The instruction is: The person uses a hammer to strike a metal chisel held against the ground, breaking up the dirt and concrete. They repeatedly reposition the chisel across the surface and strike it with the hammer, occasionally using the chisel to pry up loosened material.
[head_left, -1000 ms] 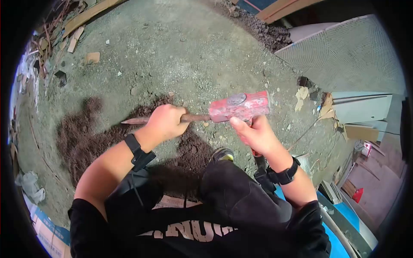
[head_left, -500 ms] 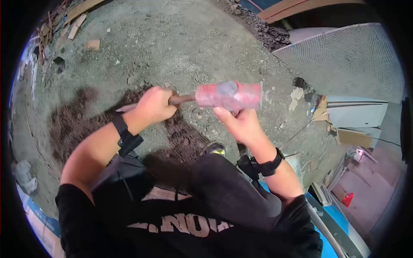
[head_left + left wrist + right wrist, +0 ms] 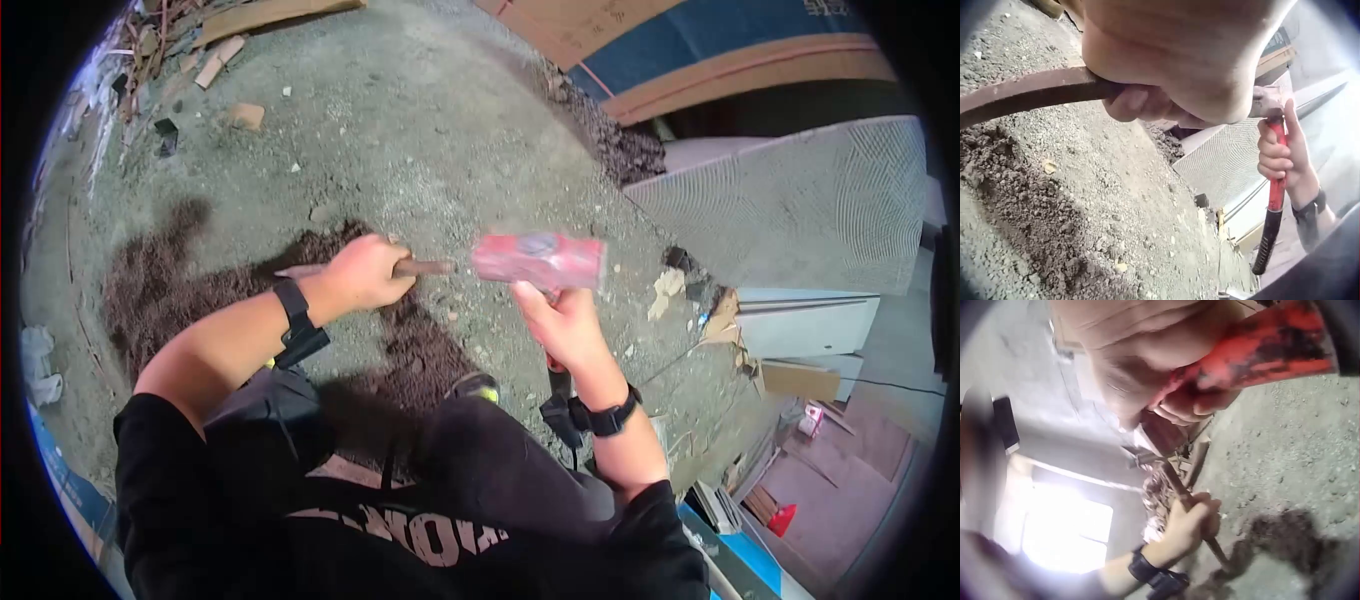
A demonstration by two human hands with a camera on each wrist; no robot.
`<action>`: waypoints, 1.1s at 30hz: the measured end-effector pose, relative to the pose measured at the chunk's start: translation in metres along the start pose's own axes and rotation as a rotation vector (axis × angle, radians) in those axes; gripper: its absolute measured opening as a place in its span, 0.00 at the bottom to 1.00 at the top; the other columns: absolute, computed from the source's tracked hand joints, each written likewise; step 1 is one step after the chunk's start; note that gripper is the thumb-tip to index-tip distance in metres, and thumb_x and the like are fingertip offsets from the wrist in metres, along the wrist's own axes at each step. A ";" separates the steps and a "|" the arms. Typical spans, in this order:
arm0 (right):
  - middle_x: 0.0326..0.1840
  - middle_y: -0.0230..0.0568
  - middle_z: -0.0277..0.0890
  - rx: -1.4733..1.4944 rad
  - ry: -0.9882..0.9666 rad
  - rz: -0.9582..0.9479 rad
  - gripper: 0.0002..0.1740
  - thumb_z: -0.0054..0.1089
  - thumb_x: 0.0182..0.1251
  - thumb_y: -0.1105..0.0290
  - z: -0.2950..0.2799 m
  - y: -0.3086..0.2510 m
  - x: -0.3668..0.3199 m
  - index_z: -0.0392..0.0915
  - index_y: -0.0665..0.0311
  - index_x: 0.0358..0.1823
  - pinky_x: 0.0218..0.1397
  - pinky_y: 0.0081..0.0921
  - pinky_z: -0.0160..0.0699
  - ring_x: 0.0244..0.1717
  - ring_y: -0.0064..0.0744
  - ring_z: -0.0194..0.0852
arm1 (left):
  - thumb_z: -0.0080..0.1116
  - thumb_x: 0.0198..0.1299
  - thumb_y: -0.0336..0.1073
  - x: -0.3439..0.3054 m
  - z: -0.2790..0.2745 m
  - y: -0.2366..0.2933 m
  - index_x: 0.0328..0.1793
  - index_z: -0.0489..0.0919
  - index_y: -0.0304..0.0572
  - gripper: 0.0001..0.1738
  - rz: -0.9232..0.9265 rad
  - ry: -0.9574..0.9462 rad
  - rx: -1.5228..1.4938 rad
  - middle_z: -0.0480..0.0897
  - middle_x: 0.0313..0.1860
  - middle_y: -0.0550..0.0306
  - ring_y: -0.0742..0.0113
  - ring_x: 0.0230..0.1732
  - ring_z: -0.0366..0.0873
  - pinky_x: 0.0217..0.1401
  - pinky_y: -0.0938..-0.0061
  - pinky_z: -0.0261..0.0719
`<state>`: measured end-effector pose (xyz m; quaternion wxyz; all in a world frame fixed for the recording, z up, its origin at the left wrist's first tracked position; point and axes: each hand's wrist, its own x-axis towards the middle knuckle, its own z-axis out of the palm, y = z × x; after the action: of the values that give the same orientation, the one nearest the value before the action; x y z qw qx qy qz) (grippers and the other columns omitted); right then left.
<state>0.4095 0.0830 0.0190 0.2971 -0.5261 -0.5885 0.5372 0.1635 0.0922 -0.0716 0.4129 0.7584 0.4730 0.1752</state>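
Note:
My left hand [image 3: 370,272] grips a rusty steel chisel [image 3: 428,268] around its middle. The chisel's tapered end points left over dark loose soil, and its blunt end sticks out to the right. My right hand [image 3: 562,325] grips a club hammer high up, close under its head. Worn red paint covers the hammer head [image 3: 540,262], which is blurred and stands a short gap to the right of the chisel's blunt end. In the left wrist view the hammer's red handle [image 3: 1277,187] hangs down from the right hand to a black grip.
Dark loose soil [image 3: 420,350] lies on the rough ground before my knees. A ridged grey slab [image 3: 790,205] stands at the right, with pale panels [image 3: 810,325] below it. Wood scraps [image 3: 220,62] lie at the far left. A shoe [image 3: 474,386] rests beside the soil.
The hammer head met the chisel's blunt end in the earlier views; now a gap shows between them. The head view has shifted and tilted. Both hands keep their holds.

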 end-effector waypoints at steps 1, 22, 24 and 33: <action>0.35 0.32 0.73 0.118 0.003 0.080 0.21 0.59 0.60 0.70 -0.015 -0.001 -0.007 0.66 0.69 0.53 0.35 0.21 0.70 0.34 0.19 0.69 | 0.58 0.40 0.32 0.002 -0.003 -0.002 0.17 0.72 0.33 0.10 0.001 0.027 -0.002 0.71 0.15 0.38 0.43 0.20 0.74 0.24 0.61 0.71; 0.14 0.29 0.61 0.189 0.271 0.134 0.32 0.54 0.59 0.42 -0.044 -0.019 -0.033 0.66 0.69 0.43 0.13 0.17 0.54 0.11 0.17 0.56 | 0.61 0.40 0.31 -0.002 0.005 -0.005 0.15 0.70 0.38 0.11 -0.036 -0.001 -0.033 0.71 0.13 0.45 0.46 0.18 0.72 0.20 0.62 0.68; 0.13 0.29 0.59 0.152 0.316 0.184 0.35 0.53 0.57 0.39 -0.033 -0.018 -0.033 0.66 0.69 0.42 0.12 0.17 0.53 0.10 0.17 0.55 | 0.59 0.41 0.38 -0.003 0.007 -0.007 0.24 0.78 0.40 0.08 -0.066 -0.059 0.001 0.75 0.16 0.44 0.44 0.22 0.75 0.26 0.58 0.74; 0.37 0.34 0.69 -0.246 0.164 0.044 0.23 0.63 0.52 0.59 -0.021 -0.013 -0.028 0.72 0.67 0.45 0.41 0.28 0.68 0.38 0.27 0.68 | 0.57 0.38 0.29 -0.003 0.015 -0.016 0.23 0.80 0.41 0.03 -0.063 -0.015 -0.019 0.77 0.18 0.48 0.49 0.20 0.75 0.24 0.64 0.73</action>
<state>0.4324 0.0649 0.0420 0.2654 -0.6133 -0.6122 0.4226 0.1628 0.0857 -0.0927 0.4290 0.7404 0.4918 0.1610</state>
